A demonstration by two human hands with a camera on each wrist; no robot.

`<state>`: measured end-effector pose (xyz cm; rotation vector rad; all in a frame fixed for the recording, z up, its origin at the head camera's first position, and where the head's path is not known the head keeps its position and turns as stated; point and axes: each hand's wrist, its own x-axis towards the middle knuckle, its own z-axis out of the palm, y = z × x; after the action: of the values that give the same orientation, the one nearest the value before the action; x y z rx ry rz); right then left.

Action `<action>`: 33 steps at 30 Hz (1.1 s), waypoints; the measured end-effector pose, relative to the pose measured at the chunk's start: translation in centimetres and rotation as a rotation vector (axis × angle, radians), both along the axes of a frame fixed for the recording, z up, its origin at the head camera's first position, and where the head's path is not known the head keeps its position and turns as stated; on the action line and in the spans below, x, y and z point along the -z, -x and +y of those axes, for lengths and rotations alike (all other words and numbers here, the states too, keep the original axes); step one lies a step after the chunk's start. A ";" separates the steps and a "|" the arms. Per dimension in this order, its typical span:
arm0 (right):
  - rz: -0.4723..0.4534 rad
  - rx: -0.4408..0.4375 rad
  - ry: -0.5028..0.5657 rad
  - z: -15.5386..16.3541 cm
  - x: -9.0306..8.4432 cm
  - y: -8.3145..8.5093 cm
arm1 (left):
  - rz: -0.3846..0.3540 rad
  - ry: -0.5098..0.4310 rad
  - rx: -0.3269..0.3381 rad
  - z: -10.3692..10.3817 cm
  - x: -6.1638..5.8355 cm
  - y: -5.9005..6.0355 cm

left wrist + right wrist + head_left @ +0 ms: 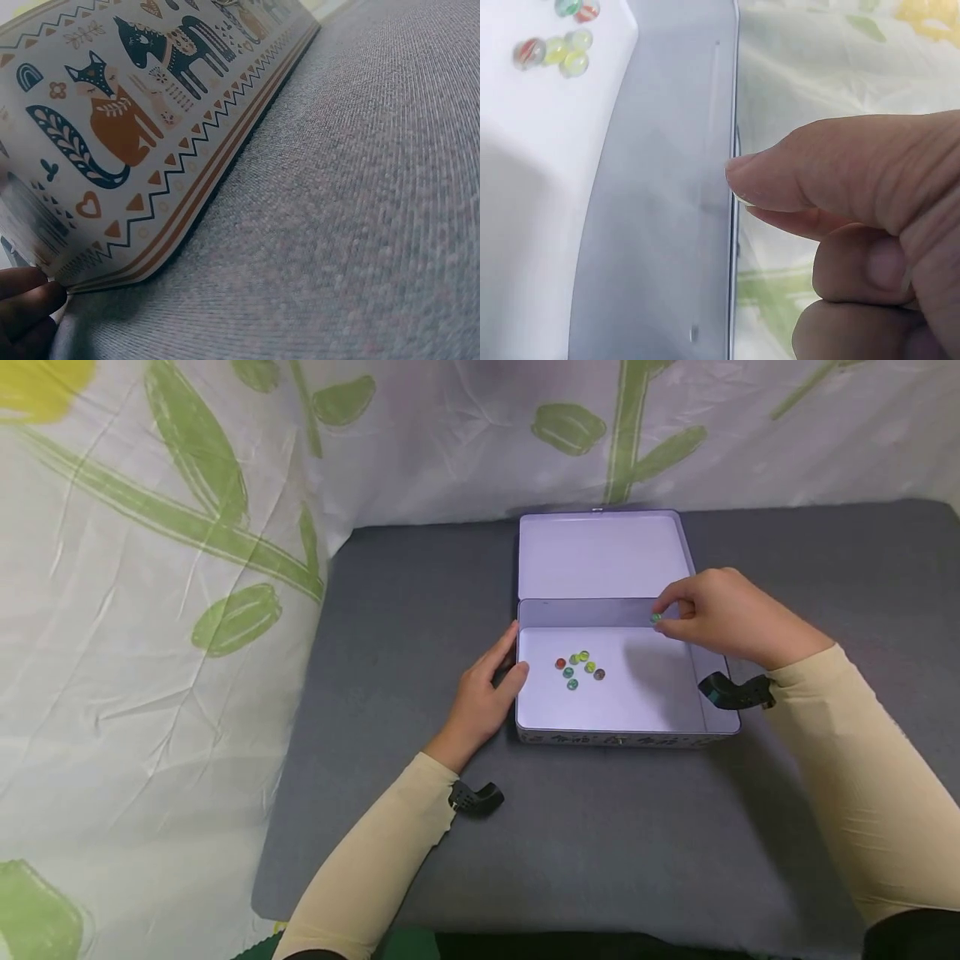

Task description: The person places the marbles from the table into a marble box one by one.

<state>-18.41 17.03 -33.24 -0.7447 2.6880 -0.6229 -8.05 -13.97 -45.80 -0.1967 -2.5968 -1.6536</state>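
An open tin box (705, 714) with a white inside lies on the grey table cover, its lid (600, 556) folded back flat. Several coloured marbles (577, 669) sit clustered in the left half of its floor and show again as the marbles (559, 49) at the top left of the right wrist view. My right hand (660, 614) hovers over the box's back right part and pinches a small green marble (656, 619) between thumb (780, 180) and forefinger. My left hand (510, 652) rests against the box's left wall (112, 127), which bears fox and horse drawings, fingers fairly straight, thumb at the rim.
The grey table cover (600, 843) spreads around the box. A white cloth with green leaf prints (187, 527) hangs behind and to the left of the table. Black wrist camera mounts (476, 797) sit at both sleeves.
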 end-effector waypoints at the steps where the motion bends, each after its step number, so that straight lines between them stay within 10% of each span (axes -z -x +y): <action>1: 0.000 -0.007 0.008 -0.4 0.1 0.1 | 0.002 -0.001 0.000 0.0 0.0 0.0; 33: -0.202 -0.183 0.073 -6.4 4.8 0.9 | 0.026 -0.011 0.018 -0.3 0.3 0.1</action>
<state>-19.28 10.62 -38.03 -0.8846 2.3930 -0.7122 -8.18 -14.22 -46.11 -0.2398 -2.5736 -1.6589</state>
